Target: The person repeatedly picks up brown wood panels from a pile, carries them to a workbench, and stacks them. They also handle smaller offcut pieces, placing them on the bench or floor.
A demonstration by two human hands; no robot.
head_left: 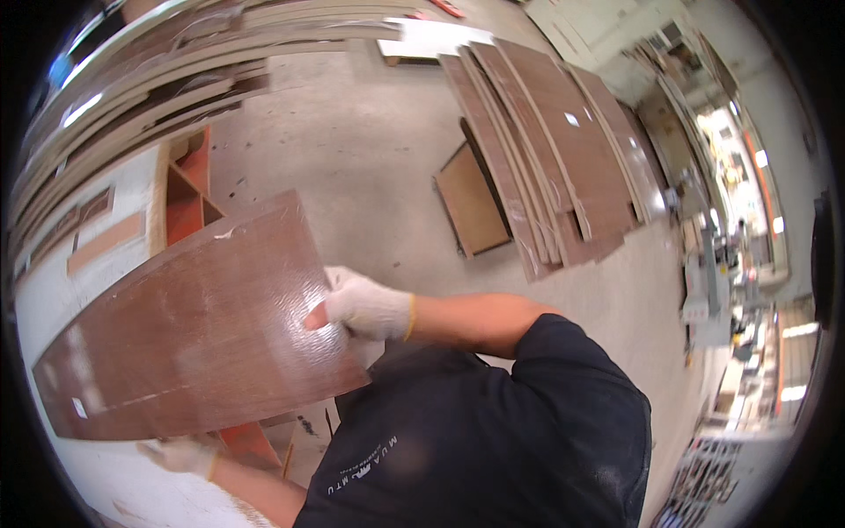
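A long brown wood-grain panel (194,317) with a glossy surface is held between my two hands, tilted above a white-topped bench. My right hand (374,306), in a white knit glove with the thumb tip bare, is closed on its right end, the thumb pressed on the upper face. Along the panel's lower edge, my gloved left hand (180,456) is closed on it from beneath; most of those fingers are hidden or blurred. A small white label (79,407) sits near the panel's far-left corner.
Below the panel is a white work surface (48,304) with an orange-sided frame (187,211). Stacked brown boards (563,132) stand on the floor to the right, beside a small wooden cart (475,202). More long boards (176,66) lie stacked at upper left.
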